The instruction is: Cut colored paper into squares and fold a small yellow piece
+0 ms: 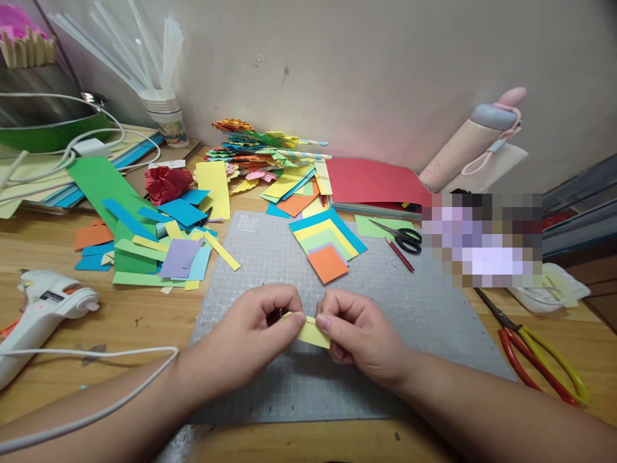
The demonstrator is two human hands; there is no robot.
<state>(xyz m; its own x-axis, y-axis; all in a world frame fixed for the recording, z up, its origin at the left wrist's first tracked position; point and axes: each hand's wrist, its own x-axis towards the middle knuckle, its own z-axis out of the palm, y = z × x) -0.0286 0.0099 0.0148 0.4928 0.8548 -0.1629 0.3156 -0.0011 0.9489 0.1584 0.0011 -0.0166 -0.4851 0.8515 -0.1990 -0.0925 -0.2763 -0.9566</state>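
Observation:
Between both hands, a small piece of yellow paper [314,335] is pinched above a grey cutting mat [241,392]. A narrow fold runs along its top edge. My left hand [263,321] grips the left side between thumb and fingers. On the right side, my right hand [359,331] presses its thumb against the paper, with the other fingers curled behind. Just beyond the hands lies a fanned stack of coloured squares, with an orange paper square [328,263] on top and a blue paper square [354,238] at the back.
Loose paper scraps [180,257] and a white glue gun [53,302] lie left. Black scissors [407,238], a red pencil [400,255] and red-yellow-handled shears [540,360] lie right. A pink bottle [463,145] leans at the wall. A white cable [120,389] crosses my left forearm.

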